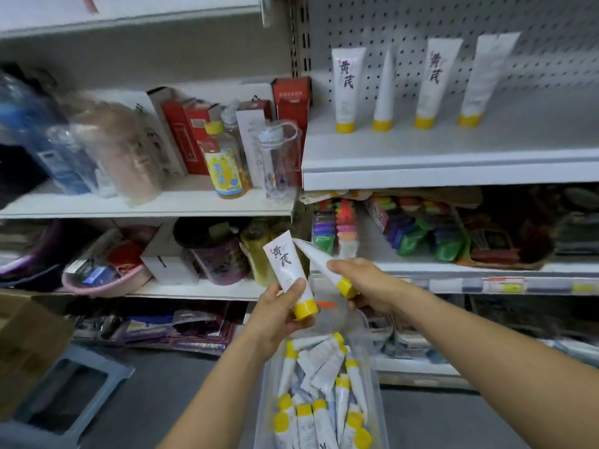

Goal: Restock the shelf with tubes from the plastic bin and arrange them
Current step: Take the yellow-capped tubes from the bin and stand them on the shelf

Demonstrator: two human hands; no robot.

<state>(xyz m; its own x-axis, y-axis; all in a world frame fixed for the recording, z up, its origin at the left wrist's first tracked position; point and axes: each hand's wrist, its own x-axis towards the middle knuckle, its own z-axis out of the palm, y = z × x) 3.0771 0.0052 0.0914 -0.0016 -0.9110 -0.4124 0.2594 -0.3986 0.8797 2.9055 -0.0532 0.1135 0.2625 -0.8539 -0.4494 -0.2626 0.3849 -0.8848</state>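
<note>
Head view: fingers [297,286] of left hand [278,315] are curled round a printed tube [287,270], cap down; a second tube [316,254] is gripped near its cap by right hand [359,283]. Both are held above plastic bin [380,403], where loose tubes [324,367] are piled. Four tubes [345,89] are stood cap-down on shelf [453,157].

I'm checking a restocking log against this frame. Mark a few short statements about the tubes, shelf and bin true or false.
1. The left hand grips one white yellow-capped tube and the right hand grips a second tube. True.
2. Six tubes stand on the white upper shelf. False: four shelved tubes stand there.
3. The shelved tubes stand cap down. True.
4. The clear plastic bin is empty. False: it holds many loose tubes.
</note>
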